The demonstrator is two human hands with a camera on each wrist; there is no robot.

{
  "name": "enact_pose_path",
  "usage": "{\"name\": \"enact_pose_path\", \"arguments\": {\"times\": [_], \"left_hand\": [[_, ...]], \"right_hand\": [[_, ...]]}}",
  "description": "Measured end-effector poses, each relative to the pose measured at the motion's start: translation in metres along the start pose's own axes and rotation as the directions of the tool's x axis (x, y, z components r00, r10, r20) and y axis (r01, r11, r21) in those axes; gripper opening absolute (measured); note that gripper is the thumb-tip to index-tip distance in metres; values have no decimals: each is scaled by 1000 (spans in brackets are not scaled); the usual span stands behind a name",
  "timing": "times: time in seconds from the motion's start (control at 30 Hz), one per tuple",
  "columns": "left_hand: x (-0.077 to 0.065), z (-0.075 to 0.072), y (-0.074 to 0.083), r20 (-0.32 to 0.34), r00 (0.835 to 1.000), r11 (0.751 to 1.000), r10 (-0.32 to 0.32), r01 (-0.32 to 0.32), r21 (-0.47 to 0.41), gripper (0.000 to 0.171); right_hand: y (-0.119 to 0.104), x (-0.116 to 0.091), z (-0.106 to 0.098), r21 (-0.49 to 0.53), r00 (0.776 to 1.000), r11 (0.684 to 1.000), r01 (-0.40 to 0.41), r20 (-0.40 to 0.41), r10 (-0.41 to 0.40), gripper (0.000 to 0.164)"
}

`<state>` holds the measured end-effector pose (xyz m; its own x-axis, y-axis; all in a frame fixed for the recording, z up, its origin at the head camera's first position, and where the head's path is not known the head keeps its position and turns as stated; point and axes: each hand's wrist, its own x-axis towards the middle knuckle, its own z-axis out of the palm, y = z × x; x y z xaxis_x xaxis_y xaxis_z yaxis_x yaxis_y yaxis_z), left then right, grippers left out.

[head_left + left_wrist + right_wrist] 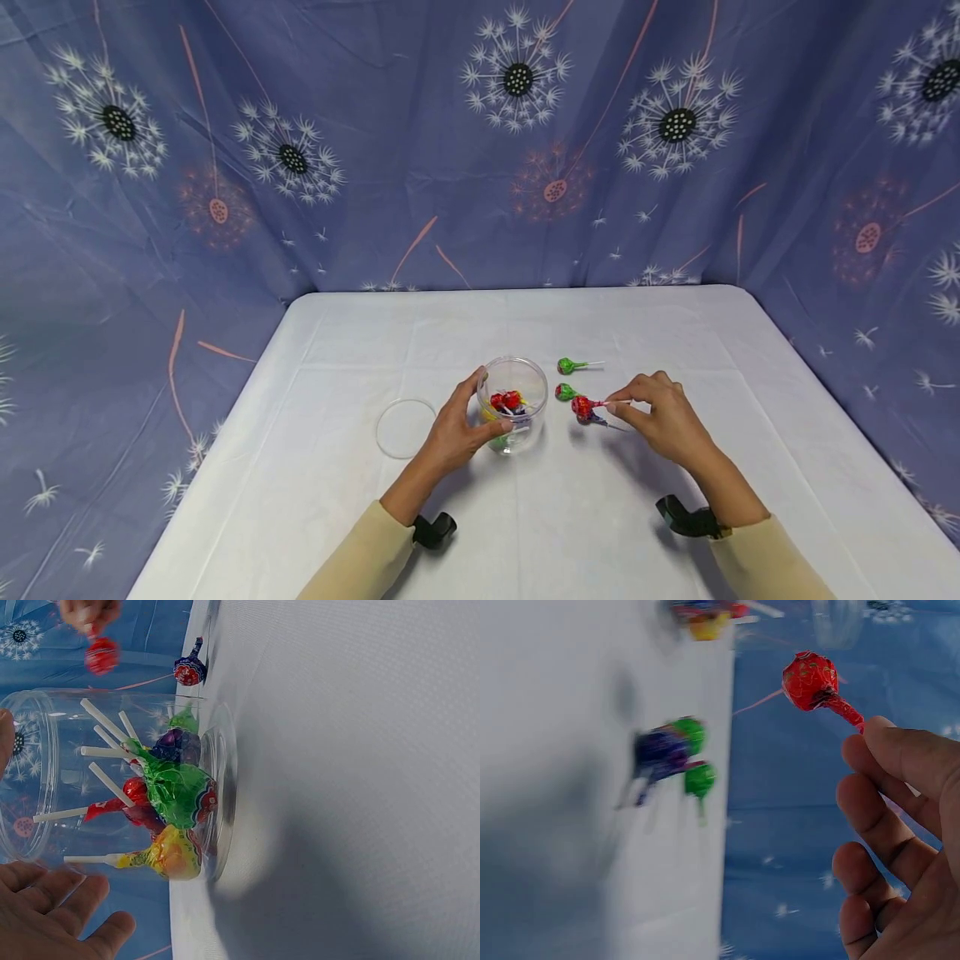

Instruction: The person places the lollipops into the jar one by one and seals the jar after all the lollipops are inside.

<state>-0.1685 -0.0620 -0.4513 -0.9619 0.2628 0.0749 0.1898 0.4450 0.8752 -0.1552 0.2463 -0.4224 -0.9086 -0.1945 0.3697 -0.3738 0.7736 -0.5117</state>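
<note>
My left hand (459, 432) holds a clear plastic jar (66, 724), its thumb and fingers on opposite sides near the rim. The jar stands upright on the table with several wrapped lollipops inside, among them a green lollipop (180, 791) and a yellow lollipop (178, 853). To the right of the jar, my right hand (663, 421) pinches a red lollipop (810, 680) by its stick between thumb and forefinger, candy end towards the jar. Below it a purple lollipop (660, 755) lies on the table, partly hidden in the head view.
Two green lollipops, a farther one (566, 366) and a nearer one (564, 392), lie right of the jar. A clear round lid (377, 429) lies left of it. The white table (330, 367) meets a blue dandelion-print curtain (420, 150) at the back and sides.
</note>
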Motion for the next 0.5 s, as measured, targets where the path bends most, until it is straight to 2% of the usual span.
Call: {"name": "enact_pose_path", "arguments": {"times": [0.23, 0.5], "left_hand": [[0, 0, 1, 1, 1000, 1000, -7, 7, 6, 91], [0, 0, 2, 0, 1000, 1000, -21, 21, 5, 91]], "right_hand": [[-20, 22, -13, 35, 998, 998, 43, -47, -41, 5], [-40, 42, -13, 83, 994, 992, 93, -63, -88, 5]]}}
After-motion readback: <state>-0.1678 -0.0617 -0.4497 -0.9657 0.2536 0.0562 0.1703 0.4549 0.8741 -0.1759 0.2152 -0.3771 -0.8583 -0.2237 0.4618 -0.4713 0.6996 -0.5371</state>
